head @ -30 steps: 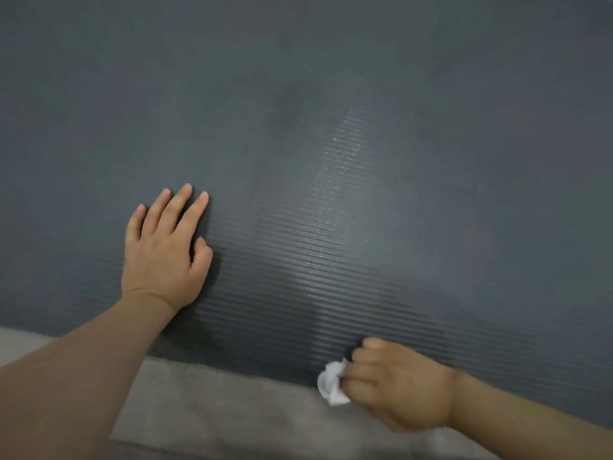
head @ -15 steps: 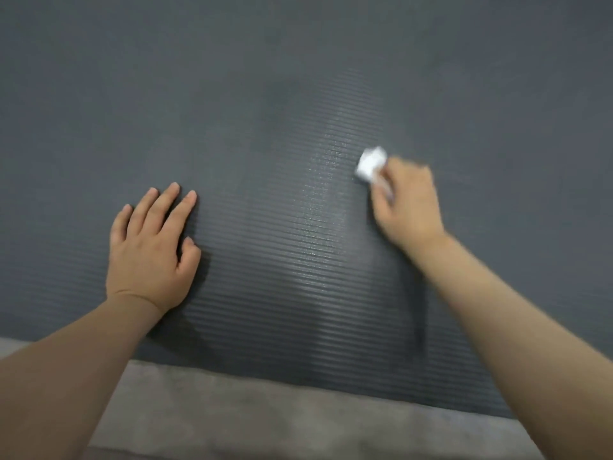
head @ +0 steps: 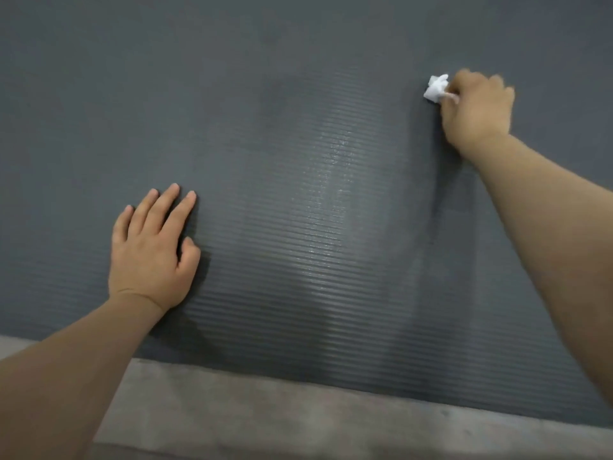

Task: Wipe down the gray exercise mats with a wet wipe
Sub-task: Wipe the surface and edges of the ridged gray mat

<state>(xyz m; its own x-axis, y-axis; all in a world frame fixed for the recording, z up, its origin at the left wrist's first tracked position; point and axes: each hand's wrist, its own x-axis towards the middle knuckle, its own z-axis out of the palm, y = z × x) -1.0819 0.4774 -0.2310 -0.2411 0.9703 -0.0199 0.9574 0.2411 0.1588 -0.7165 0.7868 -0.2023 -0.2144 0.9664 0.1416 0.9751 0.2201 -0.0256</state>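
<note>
Mid-wipe: my right hand (head: 477,107) pinches balled wet wipe (head: 437,88) at 1 o'clock on gray mat (head: 298,94); left hand (head: 151,250) flat, fingers straight, at 9 o'clock. Next stroke likely needs firm pressure.

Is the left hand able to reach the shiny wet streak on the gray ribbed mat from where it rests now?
Probably yes. The left hand lies flat on the gray ribbed mat, and only bare mat separates it from the shiny wet streak beside it.
</note>
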